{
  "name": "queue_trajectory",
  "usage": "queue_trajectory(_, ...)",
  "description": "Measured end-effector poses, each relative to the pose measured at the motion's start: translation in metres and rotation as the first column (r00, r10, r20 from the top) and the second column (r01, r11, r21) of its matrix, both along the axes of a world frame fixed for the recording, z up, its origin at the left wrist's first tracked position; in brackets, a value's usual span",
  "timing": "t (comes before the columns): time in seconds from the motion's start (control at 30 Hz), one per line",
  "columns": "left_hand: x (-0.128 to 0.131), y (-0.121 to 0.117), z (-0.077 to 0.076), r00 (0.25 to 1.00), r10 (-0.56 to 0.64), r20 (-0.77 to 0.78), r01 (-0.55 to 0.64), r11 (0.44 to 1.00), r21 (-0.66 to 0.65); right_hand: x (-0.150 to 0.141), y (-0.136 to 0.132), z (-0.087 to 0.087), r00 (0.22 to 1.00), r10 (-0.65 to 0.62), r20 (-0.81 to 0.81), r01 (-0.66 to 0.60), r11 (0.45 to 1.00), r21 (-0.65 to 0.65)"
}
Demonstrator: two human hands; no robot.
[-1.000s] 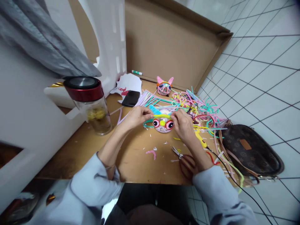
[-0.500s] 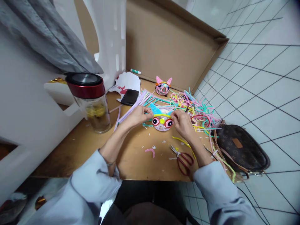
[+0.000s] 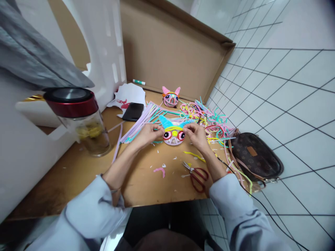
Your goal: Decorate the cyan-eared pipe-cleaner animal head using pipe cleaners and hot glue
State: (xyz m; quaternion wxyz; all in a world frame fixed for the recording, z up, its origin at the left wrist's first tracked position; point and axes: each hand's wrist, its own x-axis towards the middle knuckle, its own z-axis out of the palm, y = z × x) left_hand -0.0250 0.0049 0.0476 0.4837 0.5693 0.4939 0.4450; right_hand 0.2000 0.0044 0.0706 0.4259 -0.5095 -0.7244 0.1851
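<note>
Left hand (image 3: 151, 134) and right hand (image 3: 196, 135), fingers pinching opposite sides of a blue-eared pipe-cleaner animal head (image 3: 174, 133); red-handled scissors (image 3: 192, 169) lie on the worktop (image 3: 142, 190) near a pink scrap (image 3: 162, 170).

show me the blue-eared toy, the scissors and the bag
Blue-eared toy (image 3: 174, 133): head view, its yellow nose
Scissors (image 3: 192, 170): head view, where blades meet handles
Bag (image 3: 252, 151): head view, brown patch

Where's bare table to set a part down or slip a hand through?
Best: the table's left front, between bottle and left forearm. Smaller: between that forearm and scissors, from pink scrap to front edge; a few flecks there. Crowded: behind the figure (strip bundle, tangled pile) and between scissors and bag.
</note>
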Motion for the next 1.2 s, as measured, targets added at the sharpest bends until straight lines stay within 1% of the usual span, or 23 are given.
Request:
queue_trajectory(0.13, 0.002, 0.001, -0.005, 0.999, -0.031, -0.012, 0.031, 0.999, 0.043, 0.002, 0.003, -0.007, 0.997, -0.025, -0.078, 0.023, 0.999, -0.023)
queue_trajectory(0.27, 0.002, 0.001, -0.007, 0.998, -0.055, -0.043, 0.057, 0.996, 0.062, 0.004, 0.003, -0.008, 0.997, -0.029, -0.074, 0.032, 0.998, 0.046)
queue_trajectory(0.33, 0.003, 0.000, -0.007, 0.997, -0.055, -0.052, 0.059, 0.995, 0.075, 0.003, 0.002, -0.007, 0.997, -0.030, -0.075, 0.034, 0.998, 0.061)
queue_trajectory(0.47, 0.005, -0.001, -0.006, 0.996, -0.032, -0.079, 0.042, 0.991, 0.131, 0.002, -0.001, -0.009, 0.993, -0.059, -0.102, 0.063, 0.997, 0.040)
queue_trajectory(0.6, 0.006, -0.002, -0.008, 0.996, -0.012, -0.094, 0.025, 0.990, 0.140, 0.000, -0.004, -0.014, 0.976, -0.076, -0.202, 0.080, 0.997, 0.010)
queue_trajectory(0.7, 0.006, -0.003, -0.007, 0.995, -0.016, -0.098, 0.030, 0.990, 0.138, 0.000, -0.004, -0.019, 0.954, -0.062, -0.295, 0.058, 0.998, -0.024)
queue_trajectory(0.8, 0.005, -0.004, -0.006, 0.993, -0.046, -0.109, 0.062, 0.987, 0.149, 0.003, -0.003, -0.023, 0.934, -0.040, -0.354, 0.022, 0.998, -0.055)
queue_trajectory(0.93, 0.005, -0.005, -0.006, 0.987, -0.074, -0.140, 0.098, 0.979, 0.176, 0.007, 0.000, -0.025, 0.925, -0.037, -0.378, 0.001, 0.996, -0.093)
queue_trajectory(1.2, 0.006, -0.011, 0.002, 0.979, -0.060, -0.193, 0.096, 0.978, 0.184, 0.010, 0.001, -0.027, 0.923, -0.026, -0.383, -0.014, 0.995, -0.101)
